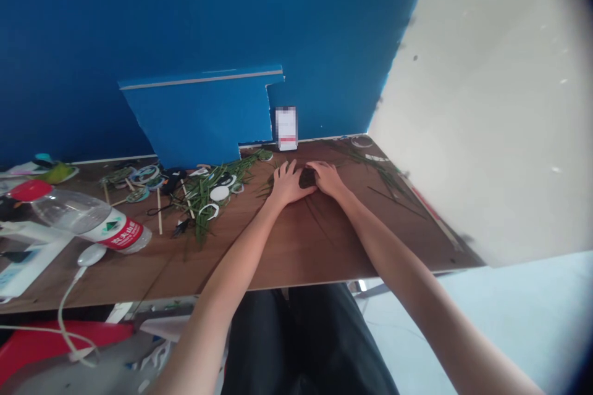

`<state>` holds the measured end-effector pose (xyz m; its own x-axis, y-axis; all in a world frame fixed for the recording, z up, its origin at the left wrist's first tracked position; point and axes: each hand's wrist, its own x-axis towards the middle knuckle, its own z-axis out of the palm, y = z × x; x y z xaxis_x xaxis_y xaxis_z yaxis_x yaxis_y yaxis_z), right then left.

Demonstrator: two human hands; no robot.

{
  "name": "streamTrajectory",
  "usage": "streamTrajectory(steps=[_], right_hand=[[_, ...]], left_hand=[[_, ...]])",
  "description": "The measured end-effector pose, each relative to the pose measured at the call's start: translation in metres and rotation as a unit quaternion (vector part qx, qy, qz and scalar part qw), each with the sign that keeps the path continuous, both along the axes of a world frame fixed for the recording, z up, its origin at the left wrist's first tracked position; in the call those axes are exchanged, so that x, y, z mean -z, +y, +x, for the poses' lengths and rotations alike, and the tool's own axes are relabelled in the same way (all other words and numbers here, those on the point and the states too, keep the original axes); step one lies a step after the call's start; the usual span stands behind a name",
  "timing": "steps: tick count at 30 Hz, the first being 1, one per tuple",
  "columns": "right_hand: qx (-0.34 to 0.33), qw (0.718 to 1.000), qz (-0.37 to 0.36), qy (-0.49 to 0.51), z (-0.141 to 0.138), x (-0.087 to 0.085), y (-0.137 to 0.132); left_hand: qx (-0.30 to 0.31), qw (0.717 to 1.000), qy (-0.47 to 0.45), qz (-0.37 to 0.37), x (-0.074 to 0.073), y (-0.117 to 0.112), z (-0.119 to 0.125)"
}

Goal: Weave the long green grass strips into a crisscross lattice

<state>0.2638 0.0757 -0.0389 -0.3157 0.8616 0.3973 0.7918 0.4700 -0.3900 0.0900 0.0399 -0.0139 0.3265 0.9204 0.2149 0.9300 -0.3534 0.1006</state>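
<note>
A small dark piece, seemingly of green leaf strips (306, 178), lies on the brown table between my hands. My left hand (290, 185) rests at its left side, fingers spread and thumb stretched along the near edge. On the other side my right hand (328, 179) curves its fingers and thumb against the piece. Its exact shape is partly hidden by both hands. Thin leaf strips trail from it toward me. Left of my left hand lies a heap of long green leaves (231, 176), with white round pieces (219, 193) on top.
A clear bottle with a red cap (92, 216) lies at the left, beside a white cable plug (91, 255). Round cut-outs on wooden sticks (146, 176) lie behind. A phone (286, 128) leans on the blue wall (324, 31). Loose leaves (389, 176) lie near the white side panel (486, 105).
</note>
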Motion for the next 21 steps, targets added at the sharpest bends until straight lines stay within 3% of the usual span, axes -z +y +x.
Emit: streamTrajectory(steps=[11, 16, 21], right_hand=[[-0.002, 1.000, 0.013, -0.007, 0.000, 0.001, 0.001], [-0.034, 0.999, 0.032, 0.004, -0.003, -0.005, -0.005], [-0.090, 0.996, -0.007, -0.001, -0.003, -0.006, -0.008]], left_hand=[[0.010, 0.999, -0.031, -0.033, -0.004, 0.005, -0.011], [-0.006, 0.998, -0.039, -0.055, -0.013, 0.005, -0.046], [0.053, 0.995, -0.037, -0.073, -0.012, -0.013, -0.084]])
